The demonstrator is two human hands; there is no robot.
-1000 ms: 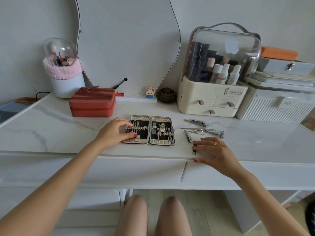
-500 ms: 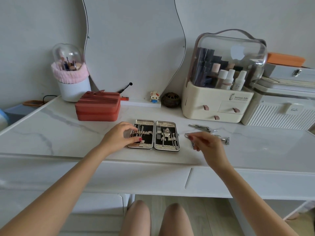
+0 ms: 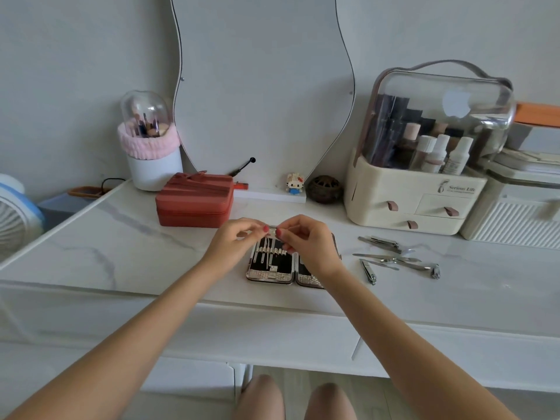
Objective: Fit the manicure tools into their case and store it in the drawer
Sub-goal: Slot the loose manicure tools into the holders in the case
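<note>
On the white marble-look vanity top [image 3: 91, 237], going from the left, a coral-red zipped fabric box [image 3: 194, 200] stands behind and to the left of the work. Next comes the left hand [image 3: 233, 244], its thumb and fingertips drawn together at the far edge of the open silver manicure case with a black lining [image 3: 270, 262]. Whether it pinches a small tool or only steadies one I cannot tell. The case lies flat near the front edge, opened like a book, its hinge running away from the person. The thin steel tools already in the left half stand in a row under the strap, with their long axes parallel to the hinge and their handles toward the person. The right hand [image 3: 309, 247] hovers over the right half and hides most of it. Its fingers are curled in a pinch that meets the left hand's, seemingly on a thin metal tool too small to make out. The step in hand looks like seating one tool in its loop. Further right, the loose steel nail clippers and files [image 3: 394, 259] lie scattered, mostly crosswise. Next, each must be turned lengthwise to the hinge and slid into place.
</note>
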